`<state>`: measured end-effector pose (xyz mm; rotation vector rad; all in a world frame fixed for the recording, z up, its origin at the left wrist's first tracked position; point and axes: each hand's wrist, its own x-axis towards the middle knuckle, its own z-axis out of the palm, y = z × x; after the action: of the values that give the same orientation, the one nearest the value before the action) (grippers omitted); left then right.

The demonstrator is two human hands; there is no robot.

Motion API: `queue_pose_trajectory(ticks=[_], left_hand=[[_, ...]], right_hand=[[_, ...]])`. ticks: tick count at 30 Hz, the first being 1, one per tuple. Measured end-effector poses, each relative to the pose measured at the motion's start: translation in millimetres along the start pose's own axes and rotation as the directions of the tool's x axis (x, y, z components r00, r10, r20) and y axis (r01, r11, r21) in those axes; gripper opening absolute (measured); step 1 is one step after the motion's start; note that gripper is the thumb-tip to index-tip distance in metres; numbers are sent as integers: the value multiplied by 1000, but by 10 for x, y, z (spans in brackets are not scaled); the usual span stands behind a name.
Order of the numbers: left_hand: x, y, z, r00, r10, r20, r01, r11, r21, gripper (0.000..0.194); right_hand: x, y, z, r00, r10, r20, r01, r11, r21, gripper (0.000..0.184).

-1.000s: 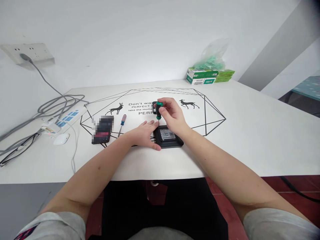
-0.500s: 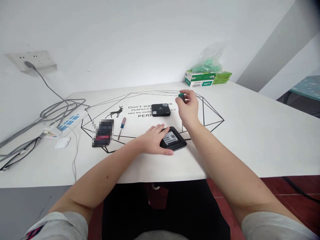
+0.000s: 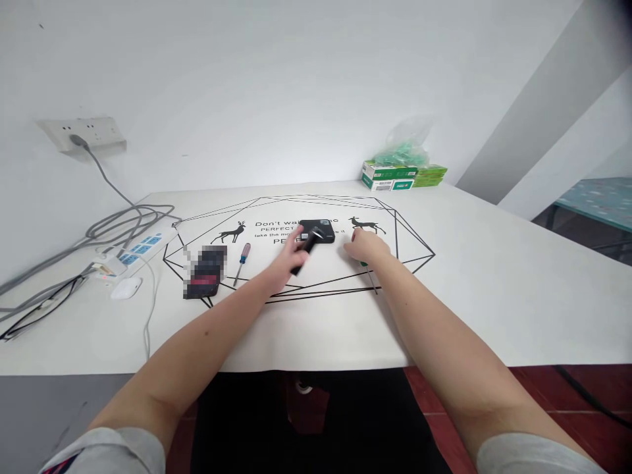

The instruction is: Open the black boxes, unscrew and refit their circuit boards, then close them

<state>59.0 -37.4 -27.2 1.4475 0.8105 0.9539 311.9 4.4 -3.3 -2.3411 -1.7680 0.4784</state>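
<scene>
My left hand (image 3: 286, 263) grips a flat black box (image 3: 303, 257), tipped up nearly on edge and slightly blurred. Behind it a second flat black box (image 3: 323, 232) with small stickers lies on the table, partly covered by the raised one. My right hand (image 3: 368, 247) is curled low over the table to the right, closed on a green-handled screwdriver (image 3: 371, 280). Its shaft points back toward me from below the hand; most of the handle is hidden. Another screwdriver (image 3: 241, 263), with a red and blue handle, lies left of my left hand.
A pixelated dark object (image 3: 205, 271) lies on the left of the white table (image 3: 494, 296). Farther left are a power strip (image 3: 148, 247), coiled grey cables (image 3: 133, 217) and a white earbud case (image 3: 127, 288). Green boxes (image 3: 390, 172) with a plastic bag stand against the wall.
My left hand, flat on the labelled black box before, has lifted and tilted it and moved slightly up and left. My right hand has lowered to the table; the screwdriver's shaft now shows.
</scene>
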Motion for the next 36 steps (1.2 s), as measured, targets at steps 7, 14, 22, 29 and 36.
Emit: queue_pose_trajectory(ticks=[7, 14, 22, 29, 36], left_hand=[[110, 46, -354, 919, -246, -310, 1, 785, -620, 69], [212, 12, -398, 828, -309, -469, -123, 715, -688, 81], [286, -28, -468, 797, -333, -504, -261, 563, -784, 47], [354, -108, -467, 757, -375, -536, -208, 639, -741, 48], [398, -245, -404, 637, -291, -714, -40, 913, -407, 59]], right_hand=[[64, 3, 68, 999, 14, 51, -14, 1000, 0, 47], [130, 35, 113, 999, 7, 42, -8, 1000, 12, 51], [108, 21, 100, 999, 17, 31, -17, 1000, 12, 50], [156, 44, 134, 1000, 14, 22, -14, 1000, 8, 46], [147, 39, 134, 1000, 16, 13, -16, 1000, 4, 45]])
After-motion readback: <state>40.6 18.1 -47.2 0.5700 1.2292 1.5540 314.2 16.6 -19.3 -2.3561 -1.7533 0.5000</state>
